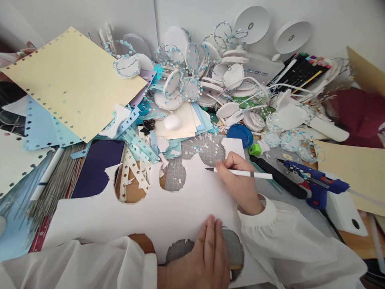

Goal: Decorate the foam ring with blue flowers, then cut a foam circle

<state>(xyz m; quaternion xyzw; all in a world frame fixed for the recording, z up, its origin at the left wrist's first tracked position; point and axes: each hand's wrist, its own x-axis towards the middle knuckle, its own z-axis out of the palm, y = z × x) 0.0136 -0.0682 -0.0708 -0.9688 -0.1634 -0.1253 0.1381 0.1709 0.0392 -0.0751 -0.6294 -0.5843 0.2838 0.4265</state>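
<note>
A large white foam sheet [198,204] with several rough round cut-outs along its edges lies in front of me. My left hand [201,257] rests flat on its lower part, fingers stretched out together, beside the cut-outs there. Above and to the right, my right hand [237,182] grips a white marker pen [260,175]. The pen lies nearly level, its dark tip pointing left over the sheet's upper part; whether the tip touches cannot be made out. A small white offcut [234,147] lies just beyond the right hand.
Behind the sheet pile up white discs [234,75] wound with blue star garland. Cream paper [72,80] with punched edges lies at left, near thin wires [57,188]. At right are a blue glue gun [315,180], a black-handled tool [282,180] and a blue lid [240,135].
</note>
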